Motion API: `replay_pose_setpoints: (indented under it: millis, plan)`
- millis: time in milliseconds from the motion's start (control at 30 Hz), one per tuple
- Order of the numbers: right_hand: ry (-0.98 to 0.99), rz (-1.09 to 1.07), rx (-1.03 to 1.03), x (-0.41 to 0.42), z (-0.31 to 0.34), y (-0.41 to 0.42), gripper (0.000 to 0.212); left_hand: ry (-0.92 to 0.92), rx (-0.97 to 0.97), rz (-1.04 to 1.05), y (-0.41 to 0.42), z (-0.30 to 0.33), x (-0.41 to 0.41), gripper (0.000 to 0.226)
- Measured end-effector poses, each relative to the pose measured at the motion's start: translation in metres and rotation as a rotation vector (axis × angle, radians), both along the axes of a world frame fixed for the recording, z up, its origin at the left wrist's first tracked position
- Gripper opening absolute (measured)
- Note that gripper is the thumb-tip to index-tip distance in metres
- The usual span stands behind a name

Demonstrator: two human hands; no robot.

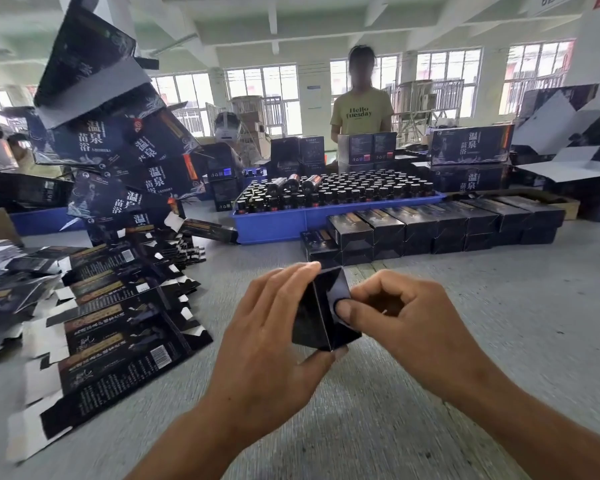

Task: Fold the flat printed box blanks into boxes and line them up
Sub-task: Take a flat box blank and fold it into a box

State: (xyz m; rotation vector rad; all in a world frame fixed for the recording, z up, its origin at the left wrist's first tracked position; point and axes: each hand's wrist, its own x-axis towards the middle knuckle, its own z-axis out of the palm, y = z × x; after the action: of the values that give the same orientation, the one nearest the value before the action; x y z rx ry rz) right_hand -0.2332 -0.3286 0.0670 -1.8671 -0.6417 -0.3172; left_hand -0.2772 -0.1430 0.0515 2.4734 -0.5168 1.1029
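Currently, item: box [321,311], mid-air over table [430,393] — your left hand [274,327] cups it w/ fingers curled round to steady, right hand [395,313] thumb pinches end flap, prob. tucking it shut.

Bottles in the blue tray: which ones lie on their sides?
The three bottles atop the left rear of the blue tray; the rest stand upright.

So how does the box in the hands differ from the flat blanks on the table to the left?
The box is folded up into a squared tube; the flat blanks lie unfolded with flaps spread. The box is held off the table, the left hand gripping its side and the right hand pressing a flap with the thumb; the blanks lie untouched in a fanned pile. Both are dark printed card.
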Motion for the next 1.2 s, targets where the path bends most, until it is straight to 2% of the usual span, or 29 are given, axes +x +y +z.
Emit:
replay_pose_setpoints:
  millis: [100, 267, 533, 567, 700, 767, 833, 900, 1000, 1067, 1200]
  plan:
    - [-0.143, -0.151, -0.103, -0.002, -0.003, 0.004, 0.009, 0.032, 0.039, 0.002, -0.002, -0.001, 0.003, 0.084]
    - [0.21, 0.148, 0.194, 0.007, 0.009, -0.008, 0.017, 0.058, -0.077, 0.013, 0.001, -0.001, 0.001, 0.09]
    - [0.191, 0.197, 0.223, 0.01, 0.007, -0.009, 0.02, 0.019, -0.097, 0.022, 0.002, -0.003, 0.002, 0.09]
    - [0.186, 0.205, 0.21, 0.01, 0.006, -0.009, 0.024, 0.0, -0.075, 0.019, 0.001, -0.004, 0.002, 0.087]
    - [0.141, 0.22, -0.045, 0.007, -0.001, -0.004, 0.071, -0.048, 0.162, -0.018, 0.0, -0.006, 0.005, 0.088]
    - [0.12, 0.197, -0.102, 0.007, -0.007, 0.0, 0.069, -0.041, 0.259, -0.042, 0.0, -0.009, 0.006, 0.096]
    - [0.162, 0.168, -0.033, 0.011, -0.008, 0.001, 0.062, -0.041, 0.29, -0.05, 0.0, -0.011, 0.007, 0.099]
    - [0.267, 0.127, 0.065, 0.018, -0.01, -0.003, 0.065, -0.066, 0.183, -0.016, 0.002, -0.011, 0.008, 0.092]
    - [0.405, 0.146, 0.226, 0.026, -0.012, -0.007, 0.059, -0.104, -0.143, 0.098, 0.009, -0.007, 0.009, 0.065]
    - [0.436, 0.161, 0.232, 0.027, -0.014, -0.007, 0.055, 0.006, -0.359, 0.13, 0.013, -0.004, 0.008, 0.053]
    - [0.415, 0.112, -0.037, 0.026, -0.019, -0.002, 0.059, 0.333, -0.69, -0.016, 0.017, -0.001, 0.008, 0.083]
